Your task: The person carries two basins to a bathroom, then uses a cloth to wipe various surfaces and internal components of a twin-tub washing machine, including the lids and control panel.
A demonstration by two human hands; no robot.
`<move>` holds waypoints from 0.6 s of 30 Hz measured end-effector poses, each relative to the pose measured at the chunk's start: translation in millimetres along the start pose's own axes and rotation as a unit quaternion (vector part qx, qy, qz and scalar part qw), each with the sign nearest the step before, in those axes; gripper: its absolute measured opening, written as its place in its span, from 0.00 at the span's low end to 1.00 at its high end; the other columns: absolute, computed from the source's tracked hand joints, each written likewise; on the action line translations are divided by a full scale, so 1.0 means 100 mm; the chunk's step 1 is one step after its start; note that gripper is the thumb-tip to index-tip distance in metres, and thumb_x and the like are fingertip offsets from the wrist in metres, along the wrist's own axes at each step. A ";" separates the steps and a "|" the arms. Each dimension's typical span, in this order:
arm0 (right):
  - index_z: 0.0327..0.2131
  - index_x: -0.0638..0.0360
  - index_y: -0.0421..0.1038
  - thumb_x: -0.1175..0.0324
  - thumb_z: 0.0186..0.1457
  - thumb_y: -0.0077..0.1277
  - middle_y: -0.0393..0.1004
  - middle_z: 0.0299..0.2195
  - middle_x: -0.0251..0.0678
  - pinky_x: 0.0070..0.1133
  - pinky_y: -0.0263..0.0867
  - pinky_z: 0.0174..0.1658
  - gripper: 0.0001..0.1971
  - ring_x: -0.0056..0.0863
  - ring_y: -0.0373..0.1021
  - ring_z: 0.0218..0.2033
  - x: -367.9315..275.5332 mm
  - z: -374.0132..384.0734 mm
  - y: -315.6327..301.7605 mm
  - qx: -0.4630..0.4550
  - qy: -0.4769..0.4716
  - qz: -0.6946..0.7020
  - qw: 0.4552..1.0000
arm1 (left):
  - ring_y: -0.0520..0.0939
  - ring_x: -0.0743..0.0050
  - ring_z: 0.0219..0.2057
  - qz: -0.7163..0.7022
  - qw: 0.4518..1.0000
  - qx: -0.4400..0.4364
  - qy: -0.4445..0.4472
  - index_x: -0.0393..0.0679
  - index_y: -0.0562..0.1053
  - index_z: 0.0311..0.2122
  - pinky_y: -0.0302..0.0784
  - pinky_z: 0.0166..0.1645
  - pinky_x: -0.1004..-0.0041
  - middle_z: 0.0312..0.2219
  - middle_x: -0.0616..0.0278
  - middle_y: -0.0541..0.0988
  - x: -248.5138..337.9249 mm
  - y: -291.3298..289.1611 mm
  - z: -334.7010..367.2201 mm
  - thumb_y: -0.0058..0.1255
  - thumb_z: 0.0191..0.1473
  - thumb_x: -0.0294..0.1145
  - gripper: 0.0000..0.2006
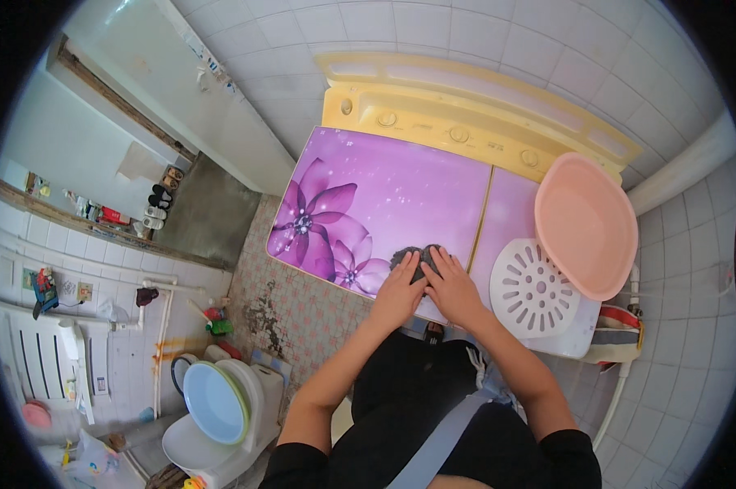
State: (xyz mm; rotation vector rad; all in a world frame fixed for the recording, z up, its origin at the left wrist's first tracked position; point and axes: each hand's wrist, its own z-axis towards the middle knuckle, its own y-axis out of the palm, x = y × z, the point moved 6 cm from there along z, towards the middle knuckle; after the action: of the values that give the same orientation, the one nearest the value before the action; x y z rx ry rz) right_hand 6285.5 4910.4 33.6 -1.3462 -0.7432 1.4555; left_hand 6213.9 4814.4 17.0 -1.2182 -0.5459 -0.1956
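Both hands are together on a dark grey, soft bundle of cloth [418,259], whose exact kind I cannot make out. It rests on the purple flower-printed lid [417,187] of a twin-tub washing machine, close to its near edge. My left hand [401,290] has its fingers over the left part of the bundle. Over the right part, my right hand [451,285] presses with its fingers bent onto the fabric. The palms and the underside of the cloth are hidden.
Right of my hands, a white slotted disc [536,308] lies under the edge of a pink basin [586,220]. Yellow control panel [459,133] with knobs runs behind the lid. At lower left, a blue basin [215,401] sits on a toilet [197,448]. An open door [197,81] stands at upper left.
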 end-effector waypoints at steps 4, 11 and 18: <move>0.54 0.62 0.66 0.69 0.48 0.58 0.56 0.61 0.52 0.39 0.51 0.64 0.28 0.50 0.51 0.64 -0.07 -0.54 0.11 -0.054 -0.030 0.052 0.997 | 0.61 0.38 0.62 -0.009 0.998 -0.050 0.043 0.44 0.73 0.51 0.60 0.63 0.52 0.60 0.40 0.60 0.09 0.09 -0.40 0.53 0.47 0.24 0.22; 0.54 0.62 0.66 0.70 0.50 0.56 0.56 0.62 0.50 0.39 0.51 0.64 0.26 0.46 0.52 0.64 -0.05 -0.28 0.06 -0.066 -0.016 0.031 0.997 | 0.62 0.46 0.62 -0.016 1.000 -0.016 0.013 0.37 0.68 0.54 0.60 0.63 0.55 0.60 0.43 0.62 -0.03 0.08 -0.26 0.51 0.47 0.21 0.25; 0.52 0.60 0.68 0.67 0.50 0.56 0.60 0.60 0.49 0.37 0.53 0.63 0.24 0.45 0.55 0.63 -0.04 -0.11 0.11 -0.063 -0.042 0.018 0.997 | 0.64 0.44 0.61 0.039 0.999 0.037 0.006 0.32 0.64 0.54 0.63 0.61 0.54 0.58 0.41 0.64 -0.03 0.08 -0.28 0.52 0.48 0.20 0.26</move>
State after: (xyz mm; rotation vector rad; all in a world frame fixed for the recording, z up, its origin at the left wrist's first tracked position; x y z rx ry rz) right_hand 6293.2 4901.0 23.1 -1.4069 -0.8811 1.5222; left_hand 6222.9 4790.9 2.8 -1.1632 -0.4914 -0.1155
